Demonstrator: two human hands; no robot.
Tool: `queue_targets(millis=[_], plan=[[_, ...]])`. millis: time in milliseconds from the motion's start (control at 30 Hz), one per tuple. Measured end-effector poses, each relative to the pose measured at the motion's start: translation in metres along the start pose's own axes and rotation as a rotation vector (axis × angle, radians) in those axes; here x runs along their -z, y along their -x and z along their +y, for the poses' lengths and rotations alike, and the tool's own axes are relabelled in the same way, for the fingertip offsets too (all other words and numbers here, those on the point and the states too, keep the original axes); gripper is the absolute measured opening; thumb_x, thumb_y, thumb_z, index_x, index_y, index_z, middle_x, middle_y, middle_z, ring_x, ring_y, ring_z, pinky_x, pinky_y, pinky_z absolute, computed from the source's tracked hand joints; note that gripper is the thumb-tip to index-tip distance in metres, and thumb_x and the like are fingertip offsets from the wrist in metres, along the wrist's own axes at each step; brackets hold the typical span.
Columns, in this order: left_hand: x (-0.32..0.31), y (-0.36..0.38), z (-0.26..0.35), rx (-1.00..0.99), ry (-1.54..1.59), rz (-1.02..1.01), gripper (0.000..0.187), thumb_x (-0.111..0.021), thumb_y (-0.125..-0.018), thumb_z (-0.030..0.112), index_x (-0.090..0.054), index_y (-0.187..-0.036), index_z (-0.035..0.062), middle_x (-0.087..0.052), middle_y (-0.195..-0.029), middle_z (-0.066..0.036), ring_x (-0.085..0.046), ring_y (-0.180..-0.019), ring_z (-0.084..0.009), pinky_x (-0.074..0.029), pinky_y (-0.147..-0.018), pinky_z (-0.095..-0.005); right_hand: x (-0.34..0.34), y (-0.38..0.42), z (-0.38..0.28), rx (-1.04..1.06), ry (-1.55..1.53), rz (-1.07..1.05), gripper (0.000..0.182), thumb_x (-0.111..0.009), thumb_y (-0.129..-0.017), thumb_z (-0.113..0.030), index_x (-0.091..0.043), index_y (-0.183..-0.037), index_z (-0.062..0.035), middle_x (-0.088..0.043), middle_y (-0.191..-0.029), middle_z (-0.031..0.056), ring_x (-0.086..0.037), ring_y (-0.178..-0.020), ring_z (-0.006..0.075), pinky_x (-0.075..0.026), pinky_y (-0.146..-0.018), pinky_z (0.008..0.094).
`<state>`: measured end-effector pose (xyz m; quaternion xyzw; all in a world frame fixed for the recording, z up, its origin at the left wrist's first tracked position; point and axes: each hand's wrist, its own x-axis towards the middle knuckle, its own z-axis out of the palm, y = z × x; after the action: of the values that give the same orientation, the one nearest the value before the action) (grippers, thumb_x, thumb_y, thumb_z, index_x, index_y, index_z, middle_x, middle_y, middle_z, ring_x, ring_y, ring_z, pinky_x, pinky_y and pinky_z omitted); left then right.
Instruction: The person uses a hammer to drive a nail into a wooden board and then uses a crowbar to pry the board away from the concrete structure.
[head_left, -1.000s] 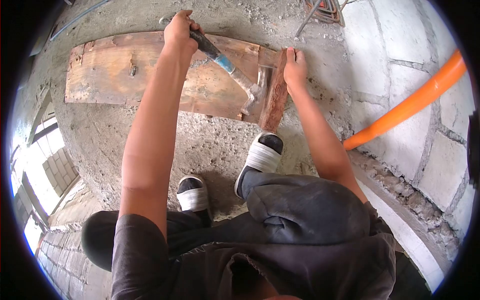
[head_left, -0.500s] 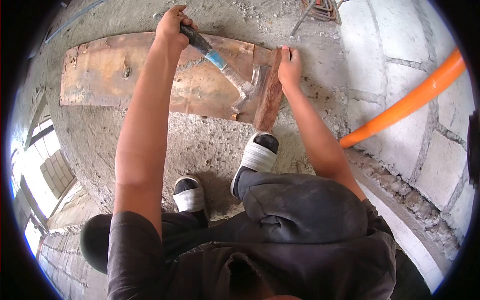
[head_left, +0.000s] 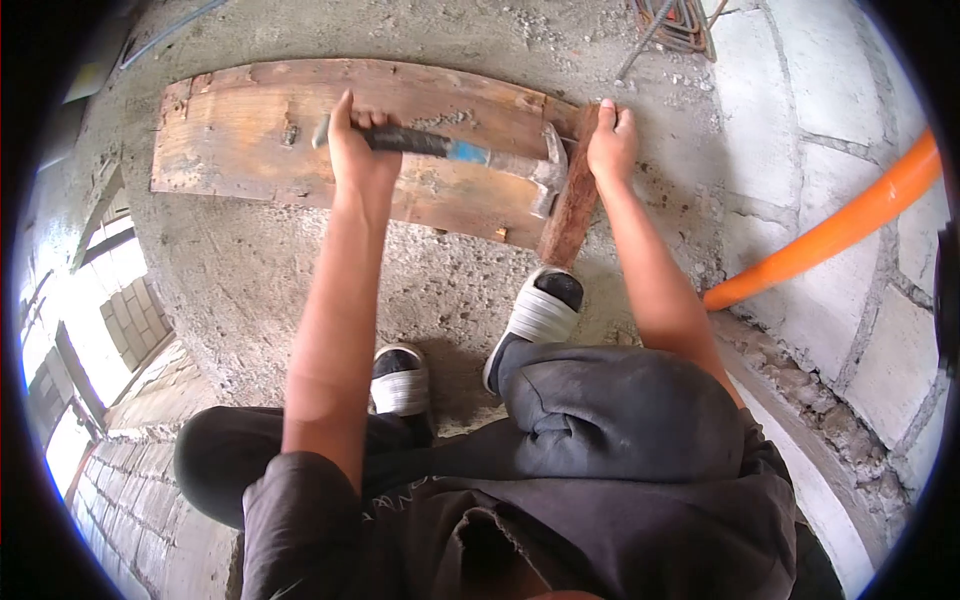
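A claw hammer (head_left: 470, 152) with a black grip and a blue band is held in my left hand (head_left: 365, 145), fingers wrapped round the handle. Its head lies at the right end of a worn wooden board (head_left: 240, 130), against a reddish-brown wooden strip (head_left: 573, 205). This narrow strip crosses the board's right end. My right hand (head_left: 612, 145) is closed on the strip's upper end. Whether the claw touches a nail cannot be made out.
Rough concrete floor (head_left: 270, 250) surrounds the board. White sandals (head_left: 543, 310) are on my feet below it. An orange pipe (head_left: 830, 225) slants beside a block wall (head_left: 840, 90) at right. Bent metal bars (head_left: 672, 25) lie at the top.
My left hand has moved down relative to the board, bringing the hammer handle from a steep slant to nearly level. My right hand still grips the strip. The whole view has shifted slightly.
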<state>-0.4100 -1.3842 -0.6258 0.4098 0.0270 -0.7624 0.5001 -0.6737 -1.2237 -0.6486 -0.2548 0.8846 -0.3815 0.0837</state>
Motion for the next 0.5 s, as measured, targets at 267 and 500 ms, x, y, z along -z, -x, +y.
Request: queue_targets(millis=[267,500], plan=[[0.02,0.026,0.026,-0.343,-0.448,0.074,0.025,-0.066,-0.092,0.027,-0.057,-0.084,0.0055,-0.061,-0.079,-0.009,-0.059,-0.078,-0.0239,-0.048,-0.084,-0.0405,-0.007,-0.003,0.013,0.081,0.201,0.101,0.047,-0.048,-0.099,-0.042,-0.061,-0.101,0.0036,-0.066,-0.098,0.0259,-0.062,-0.093,0.0439,-0.047,-0.081,0.0496],[0.001,0.011,0.103,-0.557,-2.084,-0.649,0.028,-0.06,-0.083,0.028,-0.059,-0.091,0.0008,-0.066,-0.079,-0.017,-0.064,-0.074,-0.0298,-0.049,-0.07,-0.0407,-0.001,-0.006,0.008,-0.01,0.15,-0.04,0.052,-0.045,-0.1,-0.044,-0.058,-0.106,0.0064,-0.064,-0.104,0.0284,-0.06,-0.099,0.0451,-0.046,-0.084,0.0488]])
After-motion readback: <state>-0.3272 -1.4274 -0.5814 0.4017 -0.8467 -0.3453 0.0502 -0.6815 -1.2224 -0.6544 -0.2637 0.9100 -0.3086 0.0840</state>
